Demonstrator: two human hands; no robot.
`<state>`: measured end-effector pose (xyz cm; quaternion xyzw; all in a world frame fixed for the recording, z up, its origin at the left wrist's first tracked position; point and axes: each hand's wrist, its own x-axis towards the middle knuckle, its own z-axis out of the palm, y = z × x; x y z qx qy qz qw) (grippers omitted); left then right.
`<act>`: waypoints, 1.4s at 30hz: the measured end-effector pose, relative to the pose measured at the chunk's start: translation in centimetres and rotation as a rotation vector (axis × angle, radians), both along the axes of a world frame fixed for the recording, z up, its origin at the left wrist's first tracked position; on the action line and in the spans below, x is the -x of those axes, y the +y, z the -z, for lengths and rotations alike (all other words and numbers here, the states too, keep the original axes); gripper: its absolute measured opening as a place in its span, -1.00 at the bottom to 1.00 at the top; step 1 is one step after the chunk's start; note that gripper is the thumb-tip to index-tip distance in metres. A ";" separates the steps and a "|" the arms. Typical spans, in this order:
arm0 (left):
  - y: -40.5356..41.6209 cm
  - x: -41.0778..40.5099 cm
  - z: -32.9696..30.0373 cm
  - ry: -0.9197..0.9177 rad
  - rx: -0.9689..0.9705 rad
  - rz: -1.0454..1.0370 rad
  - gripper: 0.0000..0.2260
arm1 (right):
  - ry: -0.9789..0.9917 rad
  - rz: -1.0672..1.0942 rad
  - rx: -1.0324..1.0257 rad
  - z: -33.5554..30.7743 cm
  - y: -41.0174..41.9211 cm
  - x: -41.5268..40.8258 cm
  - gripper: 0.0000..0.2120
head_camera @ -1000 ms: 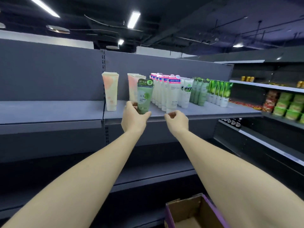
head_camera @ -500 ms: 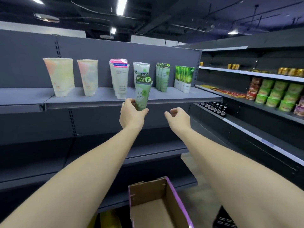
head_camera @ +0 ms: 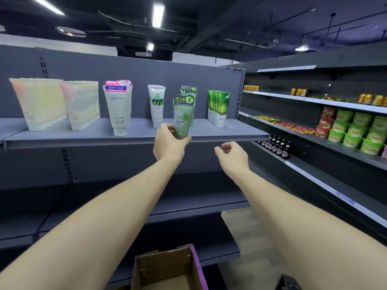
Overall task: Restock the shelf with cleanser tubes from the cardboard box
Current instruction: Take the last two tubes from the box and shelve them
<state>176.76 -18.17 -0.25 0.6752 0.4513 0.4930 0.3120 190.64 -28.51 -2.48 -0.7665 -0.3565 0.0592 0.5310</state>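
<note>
At shelf (head_camera: 134,133) front edge: left hand (head_camera: 168,144) grips green tube (head_camera: 182,117) by cap end, upright, in front of matching tube (head_camera: 188,92) on shelf. Right hand (head_camera: 232,154) holds nothing, fingers loosely curled, just below shelf lip. Change since half second back: my view swung left to right along row, tube now lined up with own slot; I judge placement imminent. Room: open gap between white tube (head_camera: 157,105) and bright green row (head_camera: 218,107); shelf ends close right. Box (head_camera: 167,271) below, well apart.
</note>
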 end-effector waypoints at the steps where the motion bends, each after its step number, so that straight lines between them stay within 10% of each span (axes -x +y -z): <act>1: 0.7 -1.0 -0.1 0.000 -0.009 -0.005 -0.58 | -0.010 -0.011 -0.011 -0.3 0.6 -1.0 -0.72; 42: 17.0 -18.4 -1.5 0.089 0.002 -0.243 -0.55 | -0.111 -0.257 -0.055 -3.1 19.8 -15.8 -0.79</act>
